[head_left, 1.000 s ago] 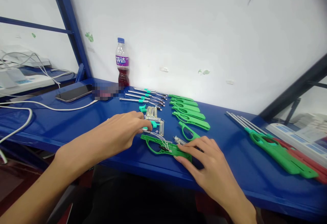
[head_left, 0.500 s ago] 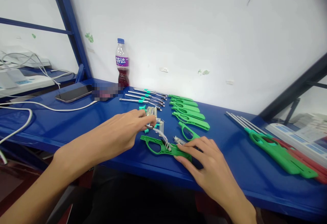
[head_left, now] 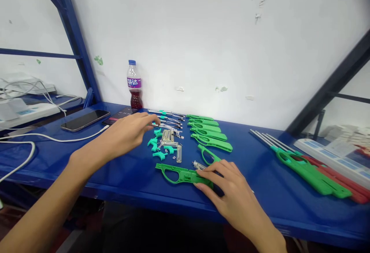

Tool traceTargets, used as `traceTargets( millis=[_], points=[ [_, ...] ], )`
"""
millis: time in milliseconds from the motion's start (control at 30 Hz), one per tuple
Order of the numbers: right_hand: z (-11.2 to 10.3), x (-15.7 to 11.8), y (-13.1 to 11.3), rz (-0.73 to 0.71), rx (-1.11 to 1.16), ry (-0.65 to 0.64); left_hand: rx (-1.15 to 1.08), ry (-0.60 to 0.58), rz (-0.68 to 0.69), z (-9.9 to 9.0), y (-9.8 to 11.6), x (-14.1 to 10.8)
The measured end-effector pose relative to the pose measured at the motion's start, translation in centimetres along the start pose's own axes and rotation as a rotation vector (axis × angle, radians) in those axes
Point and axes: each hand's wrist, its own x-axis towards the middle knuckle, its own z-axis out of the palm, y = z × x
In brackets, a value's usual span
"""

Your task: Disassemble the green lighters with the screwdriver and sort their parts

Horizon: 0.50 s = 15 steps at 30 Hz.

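Note:
My left hand (head_left: 128, 129) reaches to the row of metal lighter tubes (head_left: 157, 111), its thumb and forefinger pinched on one wired lighter tube (head_left: 155, 125). White wires trail right from the fingertips. My right hand (head_left: 234, 189) grips the right end of a green lighter casing half (head_left: 185, 175) between thumb and fingers. That half lies near the front edge, inner side up, its finger loop to the left. Just behind it, a clear part with a metal tip (head_left: 198, 165) pokes out by my right fingertips. Another green casing piece (head_left: 201, 150) is partly hidden behind that hand.
Teal triggers (head_left: 159, 155) and clear fuel tanks (head_left: 179, 154) lie mid-table. Several green casing halves (head_left: 212, 142) line up behind. Assembled green lighters (head_left: 309, 172) and red ones lie right, beside a white power strip (head_left: 332, 156). A bottle (head_left: 134, 85), phone (head_left: 85, 120) and cable (head_left: 58, 135) are left.
My left hand has carried the wired tube away from the green casing half, back and left to the tube row. My right hand stays on the casing half. The view has tilted slightly.

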Motion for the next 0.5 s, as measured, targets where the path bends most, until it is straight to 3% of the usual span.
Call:
traceTargets(
  millis=[233,367,500],
  points=[
    [0.2,0.0,-0.1,0.003,0.007,0.003,-0.006,-0.170,-0.005,2.8,-3.1,6.7],
    [0.3,0.0,-0.1,-0.001,0.025,0.019,-0.027,-0.238,-0.019,4.7,-3.8,8.0],
    [0.3,0.0,-0.1,0.002,0.037,0.027,-0.055,-0.276,-0.022,5.3,-3.3,8.0]
  ],
)
